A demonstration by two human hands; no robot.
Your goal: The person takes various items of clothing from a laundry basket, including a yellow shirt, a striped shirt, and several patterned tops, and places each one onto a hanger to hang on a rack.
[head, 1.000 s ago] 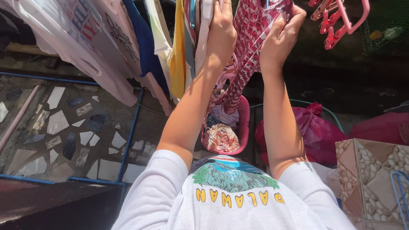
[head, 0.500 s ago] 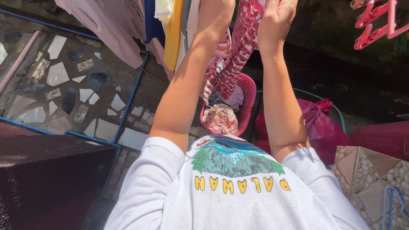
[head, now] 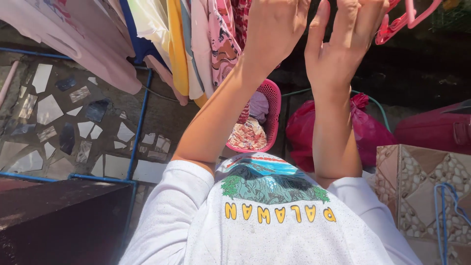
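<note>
Left hand [head: 274, 29] raised at hanging clothes [head: 216, 44], grip cut off, cannot tell; right hand [head: 343, 41] open, empty, pink basket [head: 271, 98] below.

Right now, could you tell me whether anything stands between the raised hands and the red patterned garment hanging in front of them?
Nothing visible does. The left hand overlaps the red patterned garment, though the contact itself cannot be seen. The right hand is open beside it, with only bare air between. The pink hangers hang off to the right.

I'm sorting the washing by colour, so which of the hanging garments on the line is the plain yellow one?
The plain yellow garment hangs mid-row, between a cream garment and a pink patterned garment; the others are pink, blue or cream.
</note>
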